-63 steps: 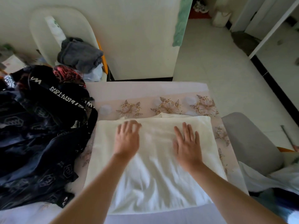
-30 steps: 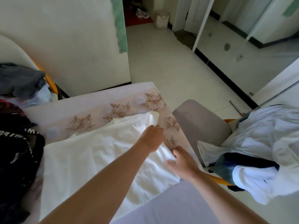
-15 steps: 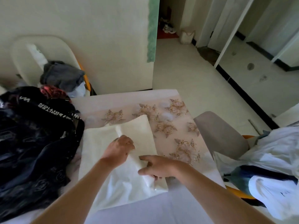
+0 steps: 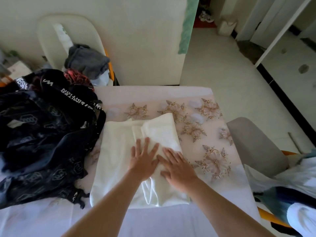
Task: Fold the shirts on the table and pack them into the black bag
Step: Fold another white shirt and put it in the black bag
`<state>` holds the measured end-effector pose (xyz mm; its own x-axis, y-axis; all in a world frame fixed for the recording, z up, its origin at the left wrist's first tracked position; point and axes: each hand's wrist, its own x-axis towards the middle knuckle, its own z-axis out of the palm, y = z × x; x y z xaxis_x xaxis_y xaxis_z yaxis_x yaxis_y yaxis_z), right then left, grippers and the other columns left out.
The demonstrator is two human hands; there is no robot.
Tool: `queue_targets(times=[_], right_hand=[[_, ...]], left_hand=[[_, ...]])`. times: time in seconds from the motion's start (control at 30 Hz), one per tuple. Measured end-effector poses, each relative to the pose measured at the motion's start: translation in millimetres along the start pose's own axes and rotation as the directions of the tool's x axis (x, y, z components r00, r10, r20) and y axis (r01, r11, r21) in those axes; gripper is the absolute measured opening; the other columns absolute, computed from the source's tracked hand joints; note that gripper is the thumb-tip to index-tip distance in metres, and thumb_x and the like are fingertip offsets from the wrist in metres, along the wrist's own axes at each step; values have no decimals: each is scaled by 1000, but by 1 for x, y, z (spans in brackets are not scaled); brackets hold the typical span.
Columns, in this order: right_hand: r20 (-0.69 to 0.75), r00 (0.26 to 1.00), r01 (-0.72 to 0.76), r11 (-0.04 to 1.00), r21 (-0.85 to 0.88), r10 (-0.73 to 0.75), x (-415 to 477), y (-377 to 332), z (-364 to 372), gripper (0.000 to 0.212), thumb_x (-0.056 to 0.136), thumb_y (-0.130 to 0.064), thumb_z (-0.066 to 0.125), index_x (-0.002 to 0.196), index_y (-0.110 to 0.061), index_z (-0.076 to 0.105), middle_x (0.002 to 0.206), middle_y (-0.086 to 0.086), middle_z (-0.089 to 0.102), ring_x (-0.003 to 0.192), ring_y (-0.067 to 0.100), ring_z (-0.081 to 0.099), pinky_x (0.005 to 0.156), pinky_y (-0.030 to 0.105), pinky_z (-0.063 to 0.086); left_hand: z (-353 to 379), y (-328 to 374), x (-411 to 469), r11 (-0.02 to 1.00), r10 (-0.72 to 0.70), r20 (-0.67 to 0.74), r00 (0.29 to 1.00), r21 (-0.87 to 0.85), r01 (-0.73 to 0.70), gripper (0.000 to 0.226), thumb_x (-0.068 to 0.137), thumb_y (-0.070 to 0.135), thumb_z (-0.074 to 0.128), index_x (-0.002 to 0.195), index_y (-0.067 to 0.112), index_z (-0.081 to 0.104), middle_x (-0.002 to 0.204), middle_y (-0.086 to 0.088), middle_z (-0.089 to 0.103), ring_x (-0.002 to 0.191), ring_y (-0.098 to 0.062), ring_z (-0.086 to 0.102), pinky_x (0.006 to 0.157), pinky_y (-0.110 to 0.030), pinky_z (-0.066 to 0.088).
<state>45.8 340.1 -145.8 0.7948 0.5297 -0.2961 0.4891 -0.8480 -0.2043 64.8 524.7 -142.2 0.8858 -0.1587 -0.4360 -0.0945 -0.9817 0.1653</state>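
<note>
Cream cotton shirt (image 4: 116,151), part-folded: long axis runs frame bottom to top. Flat, fingers straight, pressing it: left hand (image 4: 144,159), right hand (image 4: 177,168). Frame left, nearer left hand: black printed bag (image 4: 42,134).

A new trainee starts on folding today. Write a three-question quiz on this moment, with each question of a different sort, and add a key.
1. True or false: the left hand and the right hand both lie flat on the white shirt.
2. Seen from the person, where does the black bag lie?
A) to the left of the shirt
B) to the right of the shirt
C) on top of the shirt
3. Fill in: the shirt's ____ side is folded over towards its middle.

Key: 1 true; 2 A; 3 right.
</note>
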Motion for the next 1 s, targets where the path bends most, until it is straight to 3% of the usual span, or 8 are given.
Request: queue_targets(times=[0.2,0.3,0.43,0.67,0.73,0.83,0.9,1.0], right_hand=[[52,982,-180,983,-29,181,3,33,-5,78,82,-67,-12,155,-39,-11,158,-3,-31,147,19,-28,123,47,-2],[66,965,-252,966,-54,255,1,40,-7,76,83,-67,-11,153,-38,-20,157,-3,-35,147,18,-28,122,46,-8],[-93,957,-280,959,-37,275,5,31,-8,67,95,-48,26,154,-17,33,160,21,24,149,37,22,119,53,22],[14,998,66,994,-90,-65,37,20,-30,69,95,-45,25,159,-28,6,166,6,-13,152,22,-12,123,45,-2],[123,991,57,994,-95,-45,49,14,-34,69,97,-47,31,159,-33,3,164,4,-18,152,23,-17,123,48,-3],[51,998,40,988,-151,-32,69,-1,-52,53,91,-38,39,144,-29,40,154,10,29,144,32,25,118,47,19],[4,999,34,986,-166,-34,87,-15,-65,37,92,-29,40,127,-23,53,129,6,47,122,29,46,106,43,31],[-13,999,48,999,6,-48,119,-39,-80,40,89,-14,49,129,-19,55,129,7,47,114,31,51,97,41,40]], left_hand=[[-21,23,24,994,96,-36,995,50,-94,65,101,43,38,156,37,3,162,-4,-23,148,-30,-24,119,-57,-6],[-22,37,17,983,177,-254,951,-6,-184,55,92,40,52,145,29,43,162,-11,17,150,-34,14,116,-59,21],[2,32,-8,911,376,-352,857,-31,-412,63,77,56,57,128,18,56,144,-6,48,137,-30,40,114,-45,32],[23,-31,-32,922,381,-66,922,96,-374,94,78,75,38,156,39,1,163,5,-20,148,-20,-23,120,-41,-12],[14,-40,-35,932,356,-50,933,91,-351,88,79,75,28,155,42,1,161,7,-25,147,-15,-26,120,-39,-13],[6,-53,-42,960,247,-220,944,-76,-269,61,88,60,35,142,35,46,160,2,27,148,-20,21,119,-44,24],[1,-65,-45,975,59,-363,930,-180,-132,47,92,46,37,128,25,59,143,0,51,135,-23,43,107,-44,40],[-7,-83,-53,932,-277,-334,901,-322,167,44,90,27,47,134,20,50,143,-3,46,131,-27,41,104,-44,39]])
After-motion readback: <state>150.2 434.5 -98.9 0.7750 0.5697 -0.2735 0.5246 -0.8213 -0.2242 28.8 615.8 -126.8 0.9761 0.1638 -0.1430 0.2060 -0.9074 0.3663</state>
